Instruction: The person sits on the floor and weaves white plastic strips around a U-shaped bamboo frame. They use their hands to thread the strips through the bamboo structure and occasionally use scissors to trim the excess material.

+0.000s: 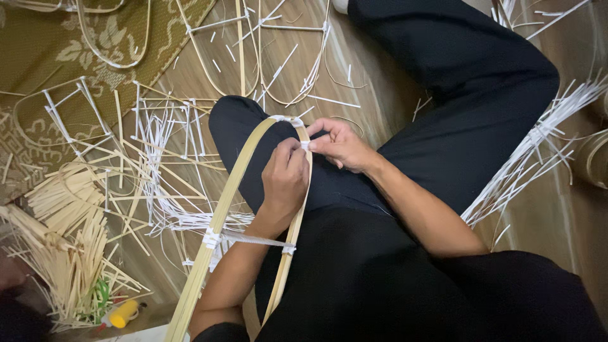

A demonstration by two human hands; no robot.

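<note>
Head view: my left hand (285, 180) clamps the bent bamboo frame (218, 218) on my knee, near its top bend. At two o'clock from it, my right hand (341, 144) pinches a white tie (304, 145) against the frame. At eight o'clock — loose bamboo sticks (66, 244) and a yellow lighter (123, 313) on the floor.

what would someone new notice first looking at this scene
First, the two hands at the centre: the left hand grips a bent bamboo strip frame lying across a knee in black trousers, while the right hand pinches a white tie near its curved top. Next, the tangle of white strips and finished frames on the wooden floor to the left. A heap of cut bamboo sticks lies lower left.
</note>
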